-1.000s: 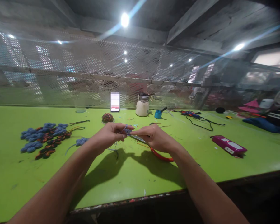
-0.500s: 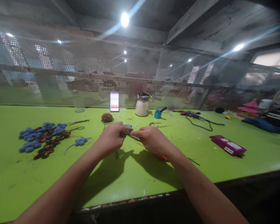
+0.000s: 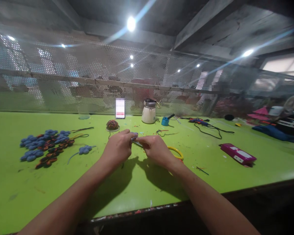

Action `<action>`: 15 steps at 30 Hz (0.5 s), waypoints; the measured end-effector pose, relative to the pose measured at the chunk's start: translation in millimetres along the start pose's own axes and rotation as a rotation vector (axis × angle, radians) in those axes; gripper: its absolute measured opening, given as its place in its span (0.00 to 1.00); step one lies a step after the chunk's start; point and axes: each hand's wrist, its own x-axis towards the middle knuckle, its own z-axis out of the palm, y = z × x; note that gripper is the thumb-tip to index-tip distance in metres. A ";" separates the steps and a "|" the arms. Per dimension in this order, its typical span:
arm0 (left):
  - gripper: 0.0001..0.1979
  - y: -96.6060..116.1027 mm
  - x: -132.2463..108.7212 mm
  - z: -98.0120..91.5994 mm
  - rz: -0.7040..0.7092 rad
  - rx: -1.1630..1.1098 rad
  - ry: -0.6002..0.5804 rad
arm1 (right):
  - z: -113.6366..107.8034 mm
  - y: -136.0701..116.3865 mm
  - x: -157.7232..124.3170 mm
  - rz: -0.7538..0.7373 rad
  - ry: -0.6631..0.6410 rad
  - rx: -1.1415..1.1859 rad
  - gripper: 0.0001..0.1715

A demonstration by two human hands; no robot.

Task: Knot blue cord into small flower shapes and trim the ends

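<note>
Both of my hands meet above the green table [image 3: 142,182]. My left hand [image 3: 119,148] is closed in a pinch on a small blue yarn piece [image 3: 134,134]. My right hand [image 3: 155,148] is closed on a thin metal crochet hook [image 3: 138,143] whose tip points into the yarn. A yellow ring [image 3: 176,152] with a red ring under it lies on the table just right of my right hand. A thin yarn strand hangs below my left hand.
Blue and dark crocheted flowers [image 3: 45,145] lie at the left, one single blue flower [image 3: 85,149] nearer. A yarn ball [image 3: 112,124], phone [image 3: 120,108], white jar [image 3: 149,112], blue cup [image 3: 165,121], glue gun with cable [image 3: 201,122] and pink case [image 3: 237,154] stand around. Mesh fence behind.
My hands drew closer together and shifted slightly left. The red ring that lay beneath my right hand now shows beside it, with a yellow ring on top.
</note>
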 end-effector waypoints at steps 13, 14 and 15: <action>0.10 -2.8 6.1 2.4 -0.252 -0.824 0.122 | 12.6 -5.9 6.3 0.536 0.056 1.053 0.20; 0.11 -0.9 6.3 2.6 -0.275 -0.887 0.136 | 12.6 -7.5 5.8 0.546 0.054 1.113 0.21; 0.13 1.3 6.3 3.1 -0.297 -0.935 0.161 | 13.1 -8.9 5.2 0.545 0.056 1.175 0.22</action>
